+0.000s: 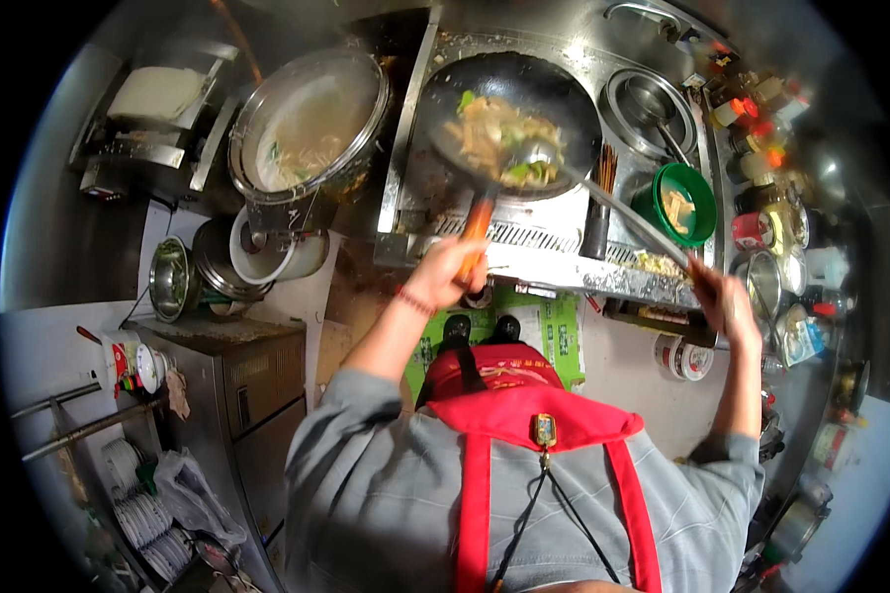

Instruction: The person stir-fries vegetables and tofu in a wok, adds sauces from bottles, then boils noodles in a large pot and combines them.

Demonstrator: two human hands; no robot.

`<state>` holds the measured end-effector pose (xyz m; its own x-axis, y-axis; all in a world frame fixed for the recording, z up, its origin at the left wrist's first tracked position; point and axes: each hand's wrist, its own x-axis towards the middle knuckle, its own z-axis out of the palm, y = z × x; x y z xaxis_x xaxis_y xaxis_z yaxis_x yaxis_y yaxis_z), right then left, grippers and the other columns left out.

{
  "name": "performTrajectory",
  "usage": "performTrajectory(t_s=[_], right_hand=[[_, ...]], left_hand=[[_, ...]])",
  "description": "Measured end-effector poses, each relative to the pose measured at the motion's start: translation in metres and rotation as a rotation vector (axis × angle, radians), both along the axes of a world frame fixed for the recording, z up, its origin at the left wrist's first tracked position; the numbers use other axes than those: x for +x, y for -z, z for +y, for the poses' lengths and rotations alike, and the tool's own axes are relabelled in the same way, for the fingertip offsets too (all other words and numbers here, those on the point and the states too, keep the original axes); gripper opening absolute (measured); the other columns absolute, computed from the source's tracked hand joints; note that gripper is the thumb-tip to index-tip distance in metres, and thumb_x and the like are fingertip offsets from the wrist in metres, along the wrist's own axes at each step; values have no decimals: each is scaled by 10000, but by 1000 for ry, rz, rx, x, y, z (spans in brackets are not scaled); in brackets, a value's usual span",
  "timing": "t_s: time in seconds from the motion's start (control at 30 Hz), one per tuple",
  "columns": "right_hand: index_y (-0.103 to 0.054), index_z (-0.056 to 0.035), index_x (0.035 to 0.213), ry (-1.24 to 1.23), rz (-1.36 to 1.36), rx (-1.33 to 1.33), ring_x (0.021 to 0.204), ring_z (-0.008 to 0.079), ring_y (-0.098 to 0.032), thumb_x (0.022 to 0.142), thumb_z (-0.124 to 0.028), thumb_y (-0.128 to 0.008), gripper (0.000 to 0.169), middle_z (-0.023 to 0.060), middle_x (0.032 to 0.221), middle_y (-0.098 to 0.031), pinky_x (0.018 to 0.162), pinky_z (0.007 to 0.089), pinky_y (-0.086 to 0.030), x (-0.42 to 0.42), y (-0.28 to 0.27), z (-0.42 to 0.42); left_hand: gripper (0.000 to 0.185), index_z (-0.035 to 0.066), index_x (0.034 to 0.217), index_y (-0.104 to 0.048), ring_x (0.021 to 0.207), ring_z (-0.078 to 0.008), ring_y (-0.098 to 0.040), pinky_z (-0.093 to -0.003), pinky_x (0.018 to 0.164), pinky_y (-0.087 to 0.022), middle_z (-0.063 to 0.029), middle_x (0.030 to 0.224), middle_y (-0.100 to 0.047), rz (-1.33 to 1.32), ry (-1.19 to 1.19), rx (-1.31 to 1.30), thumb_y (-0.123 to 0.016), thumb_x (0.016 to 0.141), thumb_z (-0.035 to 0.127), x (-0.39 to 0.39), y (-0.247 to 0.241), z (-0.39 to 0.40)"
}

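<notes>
My left hand (445, 276) grips the orange wooden handle (478, 221) of a black wok (526, 78) on the stove. Inside the wok lies a mix of pale strips and green vegetable pieces (489, 130), partly blurred. My right hand (725, 305) is closed around the end of a long-handled metal ladle (623, 210). The ladle's bowl (535, 153) rests among the food at the wok's right side. Between the wok and a green plastic tub (701, 196) stands a bamboo wok brush (597, 222) with a dark handle.
A large pot of cloudy liquid (308, 126) stands left of the stove (415, 196). Right of the wok, another ladle (667, 137) leans in a steel bowl (615, 111). Seasoning bottles and jars (756, 222) crowd the right shelf. A metal cabinet (263, 378) stands at lower left.
</notes>
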<state>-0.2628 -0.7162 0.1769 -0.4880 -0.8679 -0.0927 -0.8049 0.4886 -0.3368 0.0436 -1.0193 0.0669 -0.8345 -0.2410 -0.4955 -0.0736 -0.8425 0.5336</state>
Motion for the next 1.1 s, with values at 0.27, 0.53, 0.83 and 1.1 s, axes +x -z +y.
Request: performTrajectory(t_s=[0.27, 0.53, 0.83, 1.1], right_hand=[[-571, -108, 1182, 164, -6, -195, 917, 289, -640, 784, -80, -656, 409, 170, 1031, -635, 762, 335, -485, 11, 16, -64], [-539, -94, 1244, 515, -737, -404, 528, 17, -386, 861, -116, -582, 386, -39, 707, -517, 452, 176, -316, 67, 34, -43], [-570, -157, 1203, 217, -53, -163, 845, 339, -628, 788, -85, -615, 424, 151, 953, -645, 735, 372, -500, 133, 64, -67], [-577, -141, 1170, 169, 25, 74, 861, 330, -634, 810, -98, -586, 363, 162, 928, -652, 725, 390, -507, 92, -3, -52]], left_hand=[[102, 51, 864, -497, 482, -119, -469, -245, 402, -362, -43, 643, -489, -25, 52, 108, -550, 879, 137, 31, 45, 13], [121, 15, 819, -509, 541, -119, -503, -221, 444, -417, -54, 684, -518, -50, -64, 94, -596, 850, 93, -37, 16, -34], [134, 38, 865, -487, 514, -100, -479, -223, 429, -395, -42, 691, -504, -73, -18, -24, -606, 842, 95, -15, 33, -44], [162, 10, 790, -520, 447, -124, -466, -244, 432, -378, -44, 590, -500, 10, 111, -137, -566, 863, 147, 9, 16, -56]])
